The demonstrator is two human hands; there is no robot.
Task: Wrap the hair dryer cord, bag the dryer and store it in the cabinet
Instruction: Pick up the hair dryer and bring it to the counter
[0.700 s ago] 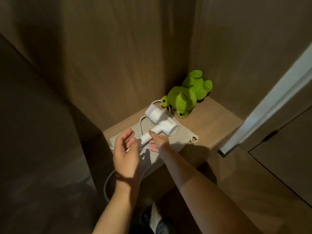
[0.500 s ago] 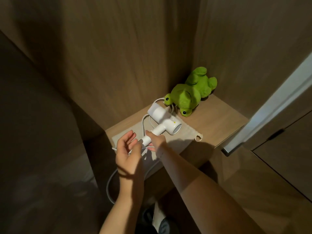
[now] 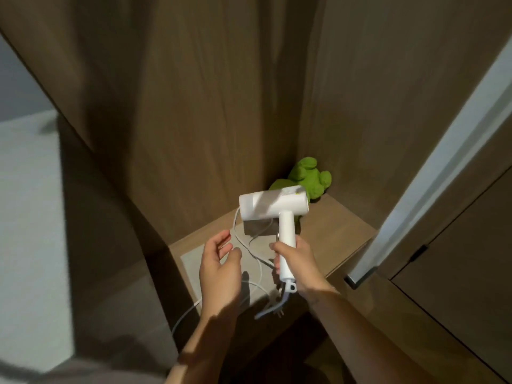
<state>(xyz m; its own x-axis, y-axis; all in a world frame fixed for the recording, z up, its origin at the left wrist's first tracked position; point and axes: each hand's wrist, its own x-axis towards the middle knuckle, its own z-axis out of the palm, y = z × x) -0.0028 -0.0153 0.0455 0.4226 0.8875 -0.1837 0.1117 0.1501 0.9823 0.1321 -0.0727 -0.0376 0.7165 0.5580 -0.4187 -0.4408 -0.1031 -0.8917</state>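
Note:
My right hand (image 3: 297,257) grips the handle of the white hair dryer (image 3: 274,207) and holds it upright above the wooden shelf (image 3: 332,234), barrel pointing left. Its white cord (image 3: 253,253) loops loosely down from the handle's base, crosses the beige cloth bag (image 3: 194,261) lying flat on the shelf, and hangs over the front edge. My left hand (image 3: 220,266) hovers beside the cord with fingers apart, holding nothing. The plug (image 3: 273,310) dangles blurred below the handle.
A green plush frog (image 3: 311,177) lies in the shelf's back right corner, partly hidden behind the dryer. Brown wooden walls enclose the shelf at left, back and right. A white-edged cabinet door (image 3: 432,184) stands open at the right.
My right hand has lifted the dryer off the bag and turned it upright. The left hand has moved slightly away from the handle. The camera has tilted upward.

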